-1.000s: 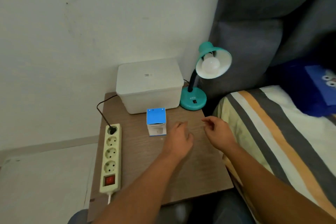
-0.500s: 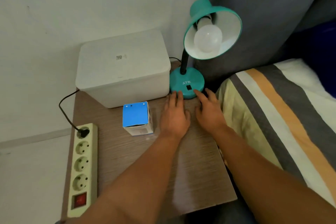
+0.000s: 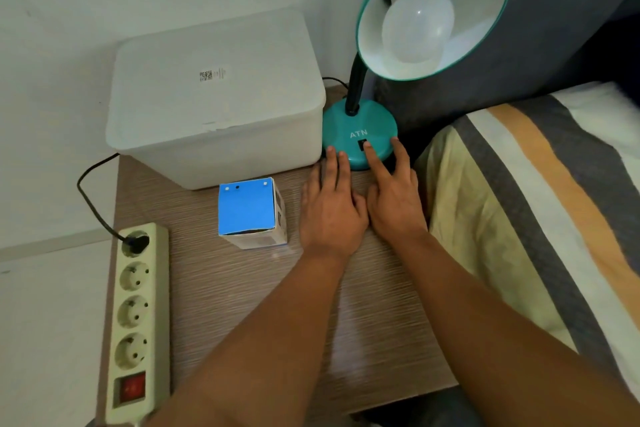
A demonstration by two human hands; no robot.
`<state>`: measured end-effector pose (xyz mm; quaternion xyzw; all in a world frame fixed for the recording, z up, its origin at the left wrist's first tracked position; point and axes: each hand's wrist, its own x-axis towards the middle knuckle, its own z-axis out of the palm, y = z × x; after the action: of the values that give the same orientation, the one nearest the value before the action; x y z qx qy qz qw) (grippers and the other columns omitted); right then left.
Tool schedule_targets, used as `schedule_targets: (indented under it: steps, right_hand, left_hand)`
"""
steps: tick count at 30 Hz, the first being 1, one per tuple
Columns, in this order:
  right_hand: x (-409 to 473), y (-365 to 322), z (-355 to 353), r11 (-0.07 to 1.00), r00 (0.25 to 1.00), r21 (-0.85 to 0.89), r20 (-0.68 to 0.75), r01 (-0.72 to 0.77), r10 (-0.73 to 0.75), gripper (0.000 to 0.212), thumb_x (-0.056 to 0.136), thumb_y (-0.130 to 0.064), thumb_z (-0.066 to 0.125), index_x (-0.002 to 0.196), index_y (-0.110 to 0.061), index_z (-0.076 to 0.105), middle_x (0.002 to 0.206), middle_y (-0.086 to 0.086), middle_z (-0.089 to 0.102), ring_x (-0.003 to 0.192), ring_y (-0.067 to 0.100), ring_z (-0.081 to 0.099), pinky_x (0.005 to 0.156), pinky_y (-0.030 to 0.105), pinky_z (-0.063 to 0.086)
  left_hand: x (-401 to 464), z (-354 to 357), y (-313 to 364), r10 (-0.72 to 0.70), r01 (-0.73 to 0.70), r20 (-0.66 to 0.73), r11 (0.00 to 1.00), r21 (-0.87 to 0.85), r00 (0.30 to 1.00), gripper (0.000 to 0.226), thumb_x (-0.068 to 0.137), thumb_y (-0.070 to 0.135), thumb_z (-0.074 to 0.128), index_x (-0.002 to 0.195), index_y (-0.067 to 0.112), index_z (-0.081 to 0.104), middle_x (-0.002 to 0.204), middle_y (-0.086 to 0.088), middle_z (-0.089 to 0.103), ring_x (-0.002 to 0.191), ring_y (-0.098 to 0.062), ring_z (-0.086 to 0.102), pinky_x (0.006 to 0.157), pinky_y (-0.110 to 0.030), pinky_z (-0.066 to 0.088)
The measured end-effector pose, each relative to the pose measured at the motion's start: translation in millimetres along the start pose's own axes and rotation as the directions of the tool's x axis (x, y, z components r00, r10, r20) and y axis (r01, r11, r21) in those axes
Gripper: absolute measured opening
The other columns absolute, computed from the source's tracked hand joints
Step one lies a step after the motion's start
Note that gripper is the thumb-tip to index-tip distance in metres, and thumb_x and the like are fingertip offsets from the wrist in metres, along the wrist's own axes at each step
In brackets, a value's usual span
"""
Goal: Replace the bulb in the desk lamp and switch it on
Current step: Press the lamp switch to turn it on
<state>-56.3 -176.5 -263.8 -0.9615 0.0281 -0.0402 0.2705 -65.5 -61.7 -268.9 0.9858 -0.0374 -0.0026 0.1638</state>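
A teal desk lamp stands at the back right of the wooden bedside table (image 3: 363, 322); its round base (image 3: 360, 130) carries a small black switch (image 3: 362, 143). The shade (image 3: 433, 7) tilts toward me with an unlit white bulb (image 3: 417, 26) inside. My left hand (image 3: 330, 204) lies flat on the table, fingertips touching the base's front left edge. My right hand (image 3: 393, 194) lies beside it, index fingertip on the switch, another finger on the base's right edge. A blue-topped bulb box (image 3: 251, 211) stands left of my hands.
A white lidded plastic box (image 3: 214, 97) fills the back of the table. A cream power strip (image 3: 136, 322) with a red switch lies along the left edge, one black cord (image 3: 91, 198) plugged in. A striped bed (image 3: 536, 201) borders the table on the right.
My head has moved closer to the lamp. Both hands reached forward from the middle of the table to the lamp base, and my right index finger came onto the switch.
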Motion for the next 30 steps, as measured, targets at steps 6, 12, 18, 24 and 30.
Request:
schedule_targets:
  steps: [6, 12, 18, 24, 30]
  right_hand:
    - [-2, -6, -6, 1.000, 1.000, 0.012, -0.003, -0.016, 0.016, 0.078, 0.077, -0.047, 0.017, 0.152, -0.034, 0.031, 0.160, 0.018, 0.014, 0.123, 0.043, 0.042, 0.107, 0.046, 0.037]
    - [-3, -6, -6, 1.000, 1.000, 0.009, -0.003, -0.016, 0.016, 0.079, 0.075, -0.049, 0.015, 0.152, -0.037, 0.032, 0.161, 0.014, 0.012, 0.125, 0.041, 0.040, 0.108, 0.043, 0.036]
    - [2, 7, 7, 0.999, 0.996, -0.014, -0.072, 0.043, -0.044, 0.050, 0.101, -0.032, 0.040, 0.150, -0.037, 0.034, 0.158, 0.014, 0.017, 0.124, 0.039, 0.043, 0.107, 0.043, 0.036]
    - [2, 9, 6, 1.000, 0.998, 0.026, -0.060, 0.005, -0.003, 0.051, 0.100, -0.038, 0.045, 0.149, -0.045, 0.032, 0.160, 0.006, 0.015, 0.122, 0.037, 0.040, 0.105, 0.044, 0.036]
    - [2, 7, 5, 0.999, 0.998, 0.044, -0.065, -0.005, 0.008, 0.052, 0.100, -0.037, 0.046, 0.148, -0.047, 0.032, 0.160, 0.003, 0.014, 0.124, 0.034, 0.037, 0.104, 0.044, 0.038]
  left_hand:
    - [0, 1, 0, 0.000, 0.000, -0.005, 1.000, 0.007, 1.000, 0.068, 0.095, 0.034, 0.035, 0.158, 0.016, 0.014, 0.167, -0.003, 0.009, 0.149, -0.027, 0.019, 0.120, -0.045, 0.025]
    - [1, 2, -2, 0.004, -0.004, 0.006, 1.000, 0.011, 1.000, 0.068, 0.097, 0.035, 0.034, 0.158, 0.017, 0.011, 0.167, -0.003, 0.006, 0.150, -0.027, 0.016, 0.121, -0.045, 0.022]
    - [2, 5, -4, 0.004, -0.004, 0.005, 1.000, 0.013, 1.000, 0.064, 0.103, 0.046, 0.027, 0.159, 0.018, 0.010, 0.167, -0.001, 0.004, 0.151, -0.027, 0.014, 0.122, -0.044, 0.019]
    - [1, 6, -3, 0.003, -0.003, 0.006, 1.000, 0.003, 1.000, 0.063, 0.104, 0.046, 0.026, 0.159, 0.018, 0.009, 0.167, -0.001, 0.002, 0.151, -0.028, 0.014, 0.122, -0.046, 0.020]
    - [1, 6, -3, 0.005, -0.005, -0.004, 1.000, 0.009, 1.000, 0.063, 0.104, 0.044, 0.027, 0.158, 0.017, 0.010, 0.167, -0.002, 0.003, 0.151, -0.028, 0.014, 0.122, -0.045, 0.020]
